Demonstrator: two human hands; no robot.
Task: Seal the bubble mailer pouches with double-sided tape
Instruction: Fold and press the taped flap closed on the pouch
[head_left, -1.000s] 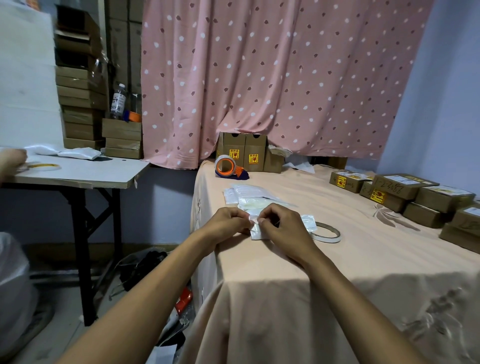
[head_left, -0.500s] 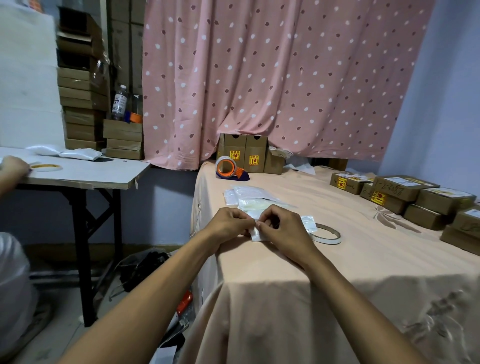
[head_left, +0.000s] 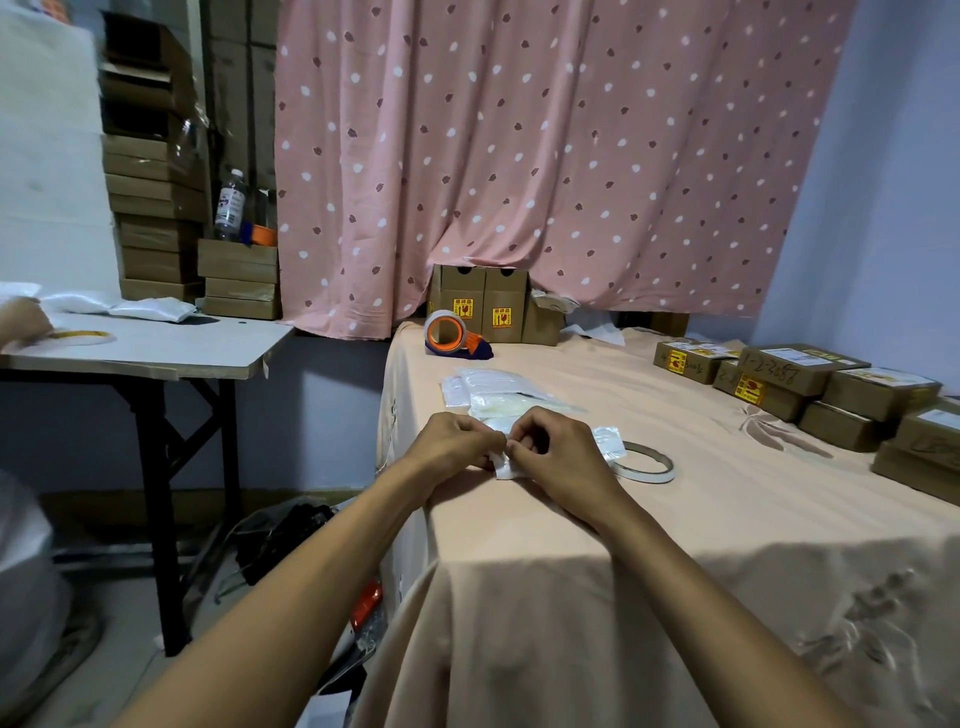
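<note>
Fingers (head_left: 524, 437) of both hands curled, tips meeting over the near left end of a bubble mailer pouch (head_left: 605, 440). Left hand (head_left: 453, 442) and right hand (head_left: 563, 453) both pinch it. Pouch lies on the peach-clothed table (head_left: 675, 530), near its left edge. Double-sided tape roll (head_left: 655, 470) flat, just right of the pouch. Stack of pouches (head_left: 493, 388) just beyond the hands. Orange tape dispenser (head_left: 451, 335) farther back. Brown boxes (head_left: 831, 382) well to the right.

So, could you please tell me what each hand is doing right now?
Left hand: pinching the small white bubble mailer pouch.
Right hand: pinching the same pouch.
</note>
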